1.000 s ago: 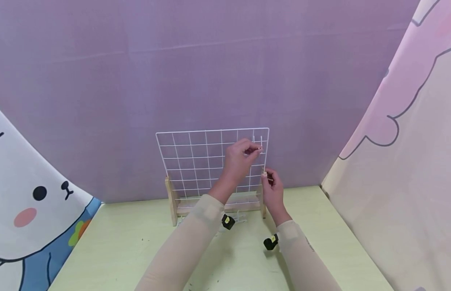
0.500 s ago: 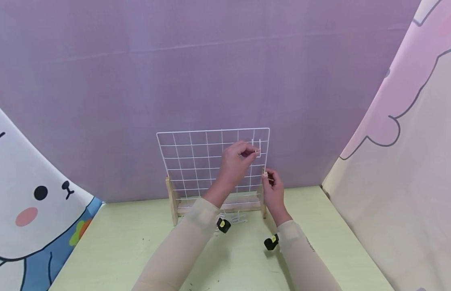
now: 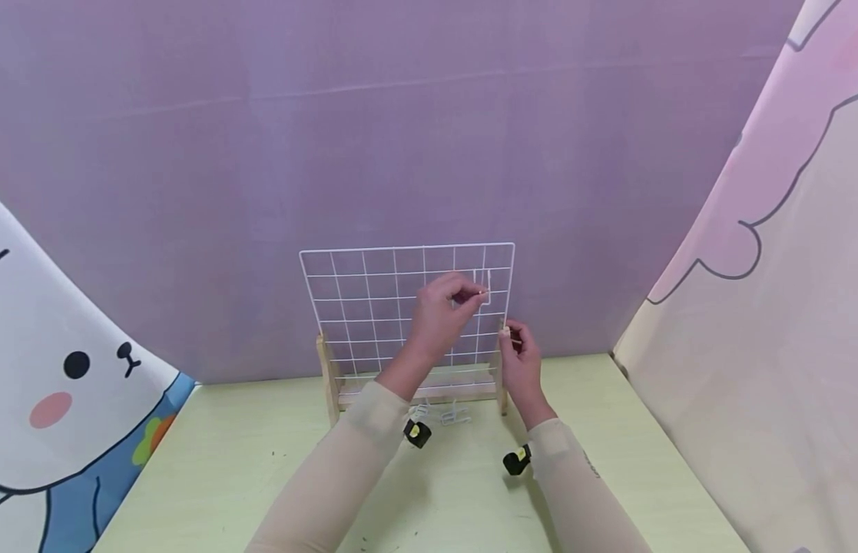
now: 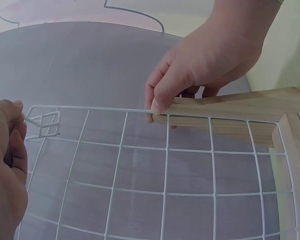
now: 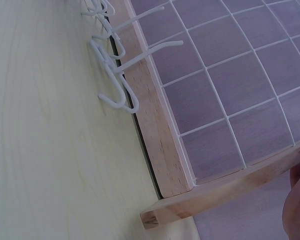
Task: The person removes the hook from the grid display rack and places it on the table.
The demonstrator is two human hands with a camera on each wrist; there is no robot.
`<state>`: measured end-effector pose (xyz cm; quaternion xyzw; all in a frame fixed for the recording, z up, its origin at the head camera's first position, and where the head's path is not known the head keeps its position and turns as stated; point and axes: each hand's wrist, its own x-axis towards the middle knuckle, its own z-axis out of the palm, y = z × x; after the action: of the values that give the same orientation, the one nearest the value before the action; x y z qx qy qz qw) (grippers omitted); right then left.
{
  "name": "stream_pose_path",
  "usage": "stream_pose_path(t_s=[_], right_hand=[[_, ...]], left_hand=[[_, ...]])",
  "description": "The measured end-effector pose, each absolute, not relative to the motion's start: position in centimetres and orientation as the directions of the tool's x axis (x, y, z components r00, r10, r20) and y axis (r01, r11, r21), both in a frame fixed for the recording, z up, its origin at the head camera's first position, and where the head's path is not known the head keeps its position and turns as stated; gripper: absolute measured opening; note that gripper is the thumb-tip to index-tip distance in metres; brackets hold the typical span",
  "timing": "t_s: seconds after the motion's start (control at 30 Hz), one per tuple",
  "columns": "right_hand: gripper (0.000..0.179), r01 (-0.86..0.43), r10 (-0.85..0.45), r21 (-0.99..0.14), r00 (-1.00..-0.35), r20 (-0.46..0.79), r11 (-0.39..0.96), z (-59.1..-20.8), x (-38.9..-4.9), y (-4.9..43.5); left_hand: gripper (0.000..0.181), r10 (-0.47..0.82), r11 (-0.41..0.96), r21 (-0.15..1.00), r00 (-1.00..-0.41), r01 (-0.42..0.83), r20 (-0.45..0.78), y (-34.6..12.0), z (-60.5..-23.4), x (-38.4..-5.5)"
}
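A white wire grid panel [image 3: 394,298] stands upright in a wooden stand [image 5: 160,150]. My left hand [image 3: 437,313] pinches a white wire hook [image 3: 488,288] between thumb and fingertips, in front of the grid's upper right part. The left wrist view shows the hook [image 4: 59,124] overlapping the panel's corner region, its stem running into the fingers. With thumb and fingers, my right hand [image 3: 521,370] grips the top of the stand's right wooden upright [image 4: 220,104], beside the grid's edge. Only a bit of that hand appears in the right wrist view.
Several white wire hooks [image 5: 121,92] lie on the pale table [image 3: 276,484] along the stand's front base rail. A purple backdrop [image 3: 401,138] rises behind the grid. Printed fabric panels [image 3: 76,430] flank the table on both sides.
My left hand has moved left and slightly down along the grid, carrying the hook with it. The right hand keeps its grip on the upright.
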<state>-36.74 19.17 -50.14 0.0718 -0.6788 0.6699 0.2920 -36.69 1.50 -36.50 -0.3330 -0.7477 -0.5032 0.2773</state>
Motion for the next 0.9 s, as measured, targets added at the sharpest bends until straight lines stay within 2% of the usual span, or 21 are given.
stream_pose_path(t_s=[0.2, 0.9], right_hand=[[0.027, -0.498, 0.286, -0.863, -0.818, 0.499, 0.083, -50.1, -36.7, 19.3], [0.027, -0.486, 0.297, -0.871, -0.823, 0.484, 0.074, -50.3, -36.8, 19.1]], left_hand=[[0.005, 0.217, 0.256, 0.571, -0.622, 0.780, 0.752, 1.3, -36.8, -36.6], [0.005, 0.218, 0.224, 0.695, -0.730, 0.683, 0.648, -0.5, -39.3, -36.0]])
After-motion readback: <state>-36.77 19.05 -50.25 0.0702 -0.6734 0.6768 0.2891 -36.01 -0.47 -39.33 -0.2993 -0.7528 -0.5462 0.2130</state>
